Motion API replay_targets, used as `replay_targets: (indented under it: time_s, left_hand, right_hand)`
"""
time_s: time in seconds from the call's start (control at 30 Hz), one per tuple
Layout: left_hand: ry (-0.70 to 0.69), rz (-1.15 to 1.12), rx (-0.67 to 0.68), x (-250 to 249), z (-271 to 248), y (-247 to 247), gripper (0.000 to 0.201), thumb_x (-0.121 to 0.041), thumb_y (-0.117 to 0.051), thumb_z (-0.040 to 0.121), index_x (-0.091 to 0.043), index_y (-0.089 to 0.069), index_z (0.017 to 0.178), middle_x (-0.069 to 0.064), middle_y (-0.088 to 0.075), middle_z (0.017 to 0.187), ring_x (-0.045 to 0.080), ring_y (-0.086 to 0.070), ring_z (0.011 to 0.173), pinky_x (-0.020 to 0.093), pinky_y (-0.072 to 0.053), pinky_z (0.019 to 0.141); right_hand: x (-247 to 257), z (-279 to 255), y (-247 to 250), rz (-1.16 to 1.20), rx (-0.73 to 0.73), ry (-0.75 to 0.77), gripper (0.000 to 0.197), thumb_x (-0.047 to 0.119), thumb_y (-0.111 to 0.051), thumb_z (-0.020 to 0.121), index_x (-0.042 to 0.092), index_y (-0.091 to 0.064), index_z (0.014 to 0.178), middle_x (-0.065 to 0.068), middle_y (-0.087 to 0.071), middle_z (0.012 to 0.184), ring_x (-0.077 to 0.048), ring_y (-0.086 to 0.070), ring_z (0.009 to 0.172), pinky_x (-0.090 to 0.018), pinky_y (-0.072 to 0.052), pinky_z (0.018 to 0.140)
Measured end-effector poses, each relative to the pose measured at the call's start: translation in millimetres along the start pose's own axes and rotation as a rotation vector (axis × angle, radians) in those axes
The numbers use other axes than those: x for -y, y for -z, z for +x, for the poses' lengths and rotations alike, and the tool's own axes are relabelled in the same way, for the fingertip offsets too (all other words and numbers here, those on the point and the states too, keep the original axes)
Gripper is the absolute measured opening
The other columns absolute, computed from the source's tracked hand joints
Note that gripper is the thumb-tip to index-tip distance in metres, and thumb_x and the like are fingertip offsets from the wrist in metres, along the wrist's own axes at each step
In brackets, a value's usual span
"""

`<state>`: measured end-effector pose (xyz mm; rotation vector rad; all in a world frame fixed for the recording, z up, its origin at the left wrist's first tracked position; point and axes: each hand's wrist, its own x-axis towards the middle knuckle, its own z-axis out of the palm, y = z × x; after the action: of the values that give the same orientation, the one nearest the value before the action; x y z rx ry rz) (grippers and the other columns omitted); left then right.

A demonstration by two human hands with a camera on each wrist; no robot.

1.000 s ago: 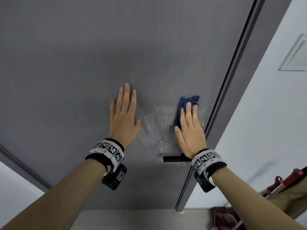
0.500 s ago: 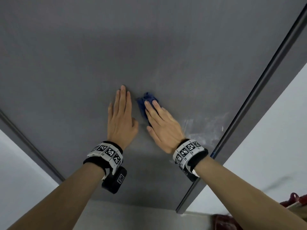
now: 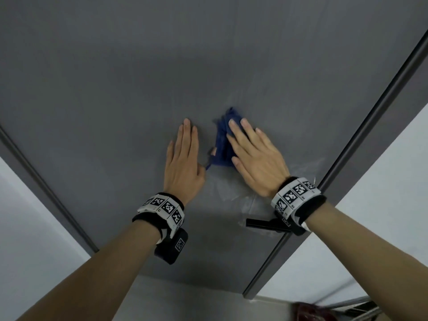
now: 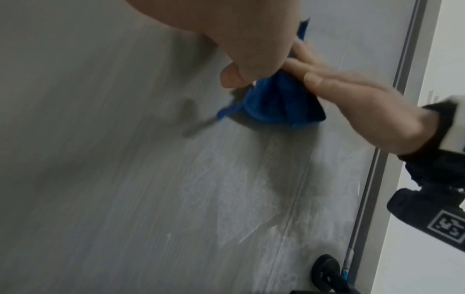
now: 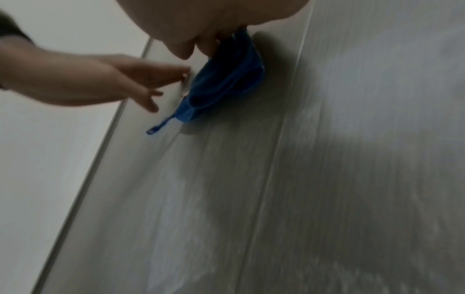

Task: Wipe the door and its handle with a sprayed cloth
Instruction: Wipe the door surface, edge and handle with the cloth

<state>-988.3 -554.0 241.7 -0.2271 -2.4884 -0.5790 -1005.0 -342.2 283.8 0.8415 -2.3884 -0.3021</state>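
A grey door [image 3: 115,77] fills the head view. My right hand [image 3: 252,156] lies flat with straight fingers, pressing a bunched blue cloth [image 3: 222,144] against the door just right of my left hand. The cloth [image 4: 279,103] shows under the right hand's fingers, and its small loop [image 5: 158,127] hangs free. My left hand [image 3: 183,158] rests flat on the door, fingers straight, holding nothing. The black lever handle [image 3: 264,223] sits below my right wrist near the door's edge; its round base [image 4: 324,272] appears in the left wrist view.
Pale wet smears [image 3: 234,193] mark the door between the hands and the handle. The door's dark edge [image 3: 347,147] runs diagonally at right, with a white wall [image 3: 382,228] beyond. A white wall [image 3: 27,228] lies at left. Reddish items [image 3: 310,311] sit low at right.
My right hand with the cloth swept left across the door to beside my left hand, then shifted slightly right and up. The left hand stayed flat in place. The view tilted.
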Motion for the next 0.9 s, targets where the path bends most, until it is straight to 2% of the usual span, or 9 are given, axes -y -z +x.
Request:
replay_targets:
  time_s: [0.1, 0.2, 0.33, 0.43, 0.53, 0.7, 0.9]
  left_hand:
    - [-0.02, -0.007, -0.003, -4, 5, 1, 0.088, -0.003, -0.049, 0.082, -0.006, -0.003, 0.157, 0.01, 0.009, 0.166, 0.021, 0.007, 0.154, 0.047, -0.01, 0.125]
    - [-0.077, 0.025, 0.028, -9, 2, -4, 0.086, -0.003, -0.047, 0.082, -0.004, -0.004, 0.156, 0.012, 0.008, 0.166, 0.023, 0.006, 0.154, 0.048, -0.013, 0.124]
    - [-0.119, 0.051, 0.066, -19, -1, -13, 0.086, -0.004, -0.046, 0.081, -0.003, -0.005, 0.156, 0.013, 0.008, 0.166, 0.024, 0.008, 0.154, 0.048, -0.013, 0.124]
    - [-0.178, 0.058, 0.087, -33, -2, -20, 0.086, -0.004, -0.045, 0.08, -0.003, -0.005, 0.156, 0.013, 0.008, 0.166, 0.024, 0.007, 0.154, 0.048, -0.011, 0.125]
    - [-0.263, 0.088, 0.099, -51, 2, -30, 0.089, -0.005, -0.049, 0.079, -0.003, -0.005, 0.156, 0.014, 0.006, 0.166, 0.026, 0.006, 0.154, 0.049, -0.013, 0.124]
    - [-0.248, 0.1, 0.082, -75, 5, -43, 0.092, -0.005, -0.05, 0.075, -0.005, -0.008, 0.156, 0.016, 0.006, 0.165, 0.03, 0.008, 0.154, 0.05, -0.012, 0.124]
    - [-0.253, 0.112, 0.081, -75, 5, -45, 0.091, -0.004, -0.05, 0.076, -0.005, -0.008, 0.157, 0.016, 0.006, 0.165, 0.03, 0.007, 0.154, 0.051, -0.013, 0.124]
  right_hand:
    - [-2, 0, 4, 0.0, -0.001, -0.027, 0.056, 0.03, -0.029, 0.106, 0.005, -0.023, 0.156, -0.01, -0.007, 0.168, -0.026, 0.001, 0.155, -0.04, -0.005, 0.126]
    - [11, -21, -22, 0.015, 0.086, 0.035, 0.056, 0.031, -0.03, 0.105, 0.003, -0.029, 0.154, -0.01, -0.01, 0.167, -0.026, -0.004, 0.155, -0.038, -0.005, 0.126]
    - [18, -56, -55, 0.024, 0.204, 0.082, 0.058, 0.034, -0.029, 0.105, 0.004, -0.027, 0.155, -0.007, -0.007, 0.168, -0.024, -0.002, 0.156, -0.039, -0.009, 0.126]
    - [6, -76, -56, -0.005, 0.185, -0.031, 0.06, 0.035, -0.031, 0.105, 0.007, -0.022, 0.157, -0.007, -0.005, 0.168, -0.025, -0.002, 0.156, -0.041, -0.011, 0.126]
    - [-13, -105, -55, 0.002, 0.169, -0.226, 0.063, 0.038, -0.03, 0.104, 0.01, -0.016, 0.159, -0.007, -0.002, 0.168, -0.025, 0.002, 0.156, -0.044, -0.014, 0.125]
    - [-50, -156, -55, 0.019, 0.12, -0.504, 0.063, 0.04, -0.026, 0.103, 0.011, -0.016, 0.159, -0.01, -0.003, 0.167, -0.026, 0.003, 0.155, -0.044, -0.012, 0.125]
    - [-52, -163, -56, 0.085, 0.086, -0.602, 0.064, 0.038, -0.025, 0.104, 0.005, -0.015, 0.158, -0.013, 0.001, 0.167, -0.028, 0.006, 0.155, -0.043, -0.009, 0.125]
